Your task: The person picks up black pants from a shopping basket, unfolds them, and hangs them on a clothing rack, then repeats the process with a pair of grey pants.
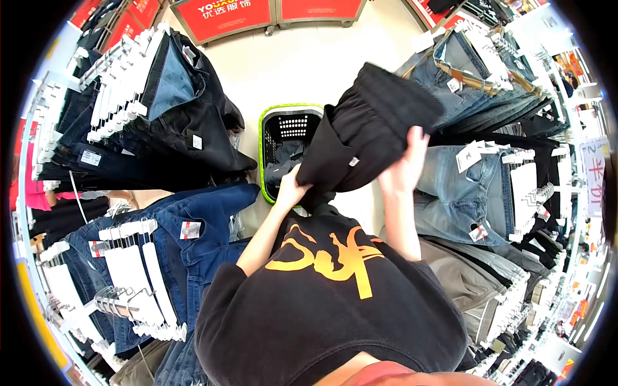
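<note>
Black trousers [367,122], partly folded and with a gathered waistband, hang between my two hands in front of my chest. My left hand [293,188] grips their lower left edge with its fingers closed. On the other side, my right hand [405,164] holds the garment near the waistband, thumb up along the edge. A small white label shows on the cloth. Behind and left of the trousers stands a black basket with a green rim [262,148], partly covered by them. Grey clothing [286,164] lies in the basket.
Racks of dark trousers [199,128] and blue jeans [206,212] stand at left. At right hang light blue jeans [457,186], more denim [457,71] and grey-brown trousers [457,270]. Red display panels [225,19] stand across the pale floor [283,64] at the top.
</note>
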Tool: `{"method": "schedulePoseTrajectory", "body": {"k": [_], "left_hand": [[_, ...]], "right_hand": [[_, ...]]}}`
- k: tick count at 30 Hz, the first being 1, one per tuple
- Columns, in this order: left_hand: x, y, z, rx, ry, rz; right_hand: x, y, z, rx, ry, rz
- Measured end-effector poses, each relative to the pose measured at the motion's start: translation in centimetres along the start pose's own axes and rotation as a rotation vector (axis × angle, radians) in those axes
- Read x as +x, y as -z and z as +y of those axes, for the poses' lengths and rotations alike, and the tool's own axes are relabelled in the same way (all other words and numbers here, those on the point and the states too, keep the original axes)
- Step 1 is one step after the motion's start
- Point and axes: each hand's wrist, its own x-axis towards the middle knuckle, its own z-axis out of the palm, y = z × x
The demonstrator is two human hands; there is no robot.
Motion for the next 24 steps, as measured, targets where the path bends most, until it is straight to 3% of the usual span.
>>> {"method": "schedulePoseTrajectory", "body": {"k": [2,3,4,6,7,8,10,12,13,14,16,18,20,21,23,24], "left_hand": [[-1.3,-0.2,-1.7,0.055,0.170,0.034],[-1.8,-0.3,-3.1,0.055,0.230,0.014],[-2.2,-0.4,-4.4,0.056,0.233,0.014],[-2.7,-0.5,-7.7,0.050,0.352,0.121],[-3.1,-0.8,-10.8,0.143,0.324,0.127],[-3.4,-0.4,-12.1,0.210,0.405,0.019],[-4.7,-0.7,-15.4,0.337,0.296,-0.075],[-6.0,-0.6,-18.9,0.376,0.451,-0.313],[-7.1,-0.9,-20.9,0.273,0.551,-0.377],[-9.0,-1.9,-24.9,0.205,0.633,-0.387],[-10.4,-1.5,-22.5,0.321,0.710,-0.438],[-12.0,-2.6,-22.6,0.263,0.821,-0.205],[-12.8,-3.5,-23.0,0.224,0.867,-0.045],[-12.4,-4.0,-22.7,0.189,0.997,-0.060],[-14.0,-5.9,-28.3,0.279,0.963,-0.106],[-13.5,-7.0,-27.2,0.257,1.061,-0.063]], "right_hand": [[1.6,2.0,3.1,-0.055,-0.099,0.012],[2.5,3.6,5.4,-0.133,-0.173,0.150],[3.7,5.2,7.0,-0.139,-0.250,-0.056],[5.8,11.1,12.4,-0.529,-0.400,-0.095],[5.8,12.6,13.9,-0.624,-0.540,-0.112],[5.4,14.2,15.3,-0.716,-0.681,-0.128],[4.1,20.7,20.3,-1.366,-0.788,-0.131],[0.0,27.5,22.9,-1.546,-0.592,-0.381],[-2.7,30.0,22.9,-1.636,-0.614,-0.437],[-4.4,30.3,20.9,-1.691,-0.608,-0.627],[-6.1,32.1,17.5,-1.652,-0.852,-0.809],[-8.0,40.4,17.2,-1.446,-0.897,-0.620],[-7.9,44.1,14.1,-1.495,-0.887,-0.306],[-7.1,45.9,13.1,-1.504,-0.881,-0.318],[-4.8,50.6,11.3,-1.568,-0.907,0.014],[-3.6,53.7,10.6,-1.633,-0.878,-0.064]]}}
